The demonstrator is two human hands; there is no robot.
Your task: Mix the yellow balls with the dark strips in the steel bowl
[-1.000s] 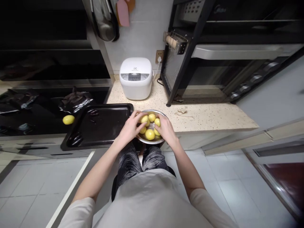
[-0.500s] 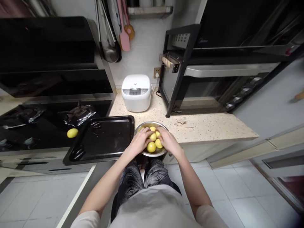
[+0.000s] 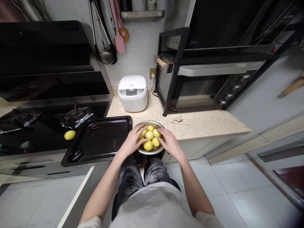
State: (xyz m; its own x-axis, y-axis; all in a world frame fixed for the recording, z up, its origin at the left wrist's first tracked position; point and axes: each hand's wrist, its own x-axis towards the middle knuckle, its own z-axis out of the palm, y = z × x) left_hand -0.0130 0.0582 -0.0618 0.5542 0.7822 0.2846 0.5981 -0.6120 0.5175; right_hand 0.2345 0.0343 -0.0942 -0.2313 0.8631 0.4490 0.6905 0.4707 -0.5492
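Several yellow lemons (image 3: 149, 135) lie in a round metal bowl (image 3: 152, 152) at the counter's front edge. My left hand (image 3: 133, 140) reaches over the bowl's left side, its fingers spread and curved above the lemons there. On the opposite side, my right hand (image 3: 169, 141) rests at the rim with its fingers apart, close to the right-hand lemons. Neither hand grips a lemon. Parts of the left lemons are hidden under my left fingers. One more lemon (image 3: 70, 135) lies apart on the black stove.
A black baking tray (image 3: 104, 139) sits left of the bowl, overhanging the front edge. Behind stands a white rice cooker (image 3: 133, 95). An oven (image 3: 199, 88) in a black rack is at the right, with a paper scrap (image 3: 177, 119) before it. Ladles (image 3: 106, 56) hang on the wall.
My hands have drawn apart from the lemons toward the bowl's sides, and their fingers have opened, leaving more lemons visible. The view has shifted slightly.
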